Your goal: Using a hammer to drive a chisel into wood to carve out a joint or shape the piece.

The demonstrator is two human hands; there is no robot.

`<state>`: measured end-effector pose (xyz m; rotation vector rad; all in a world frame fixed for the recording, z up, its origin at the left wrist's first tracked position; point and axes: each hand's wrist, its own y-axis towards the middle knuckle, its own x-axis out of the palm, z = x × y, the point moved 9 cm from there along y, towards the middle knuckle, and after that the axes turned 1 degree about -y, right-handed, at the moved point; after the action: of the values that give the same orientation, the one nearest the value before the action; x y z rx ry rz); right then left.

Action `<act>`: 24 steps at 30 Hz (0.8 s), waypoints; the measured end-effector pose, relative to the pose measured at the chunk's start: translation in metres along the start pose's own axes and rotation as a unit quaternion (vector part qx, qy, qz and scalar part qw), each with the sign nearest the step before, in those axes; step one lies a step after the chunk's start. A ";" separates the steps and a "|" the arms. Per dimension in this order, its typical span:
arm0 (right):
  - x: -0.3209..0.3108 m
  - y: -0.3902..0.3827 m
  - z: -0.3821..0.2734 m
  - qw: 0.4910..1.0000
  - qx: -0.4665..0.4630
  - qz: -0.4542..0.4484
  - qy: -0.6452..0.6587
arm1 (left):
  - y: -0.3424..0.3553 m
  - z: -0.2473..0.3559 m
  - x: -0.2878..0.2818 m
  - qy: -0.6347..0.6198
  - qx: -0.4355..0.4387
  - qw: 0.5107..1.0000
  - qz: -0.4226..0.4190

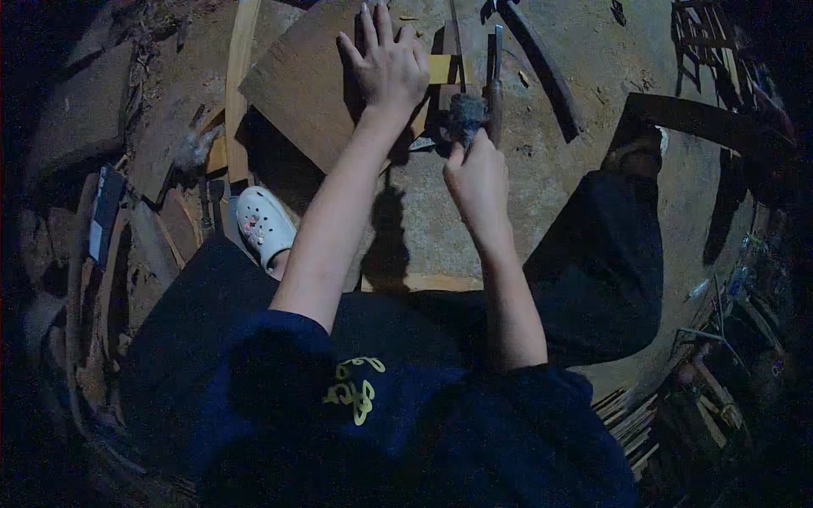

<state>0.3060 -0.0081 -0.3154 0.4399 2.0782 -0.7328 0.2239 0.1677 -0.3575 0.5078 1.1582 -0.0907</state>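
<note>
My left hand (389,72) lies flat with fingers spread on a brown wooden board (296,89), pressing near its right side. My right hand (478,173) is closed round the bulky dark handle of a handsaw (467,112), its long thin blade seen edge-on and pointing away from me. The blade passes beside the board's right edge, close to a small yellow piece (440,69). Whether its teeth touch the wood cannot be made out. Just right of the saw lies a chisel (496,72) with a wooden handle and a metal blade.
A pale wooden strip (240,93) runs along the left of the board. A curved dark strip (542,72) lies at the far right. My white clog (262,222) rests near the board. Wood scraps and thin sticks (627,419) lie around the sides.
</note>
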 end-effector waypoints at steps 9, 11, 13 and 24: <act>-0.006 -0.007 0.006 1.000 -0.020 0.013 -0.002 | -0.002 0.001 -0.004 0.002 0.016 0.999 0.045; -0.001 -0.002 0.000 1.000 -0.001 0.003 -0.010 | -0.002 0.000 -0.002 0.010 0.009 1.000 0.028; 0.006 -0.013 0.005 0.999 0.028 -0.015 -0.028 | -0.004 -0.004 0.001 0.019 0.001 1.000 0.013; 0.019 -0.002 0.008 1.000 0.023 0.007 -0.002 | -0.002 -0.009 -0.007 -0.082 -0.036 0.996 -0.010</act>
<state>0.2991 -0.0141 -0.3336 0.4787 2.0563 -0.7744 0.2132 0.1682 -0.3547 0.4167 1.0020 -0.1066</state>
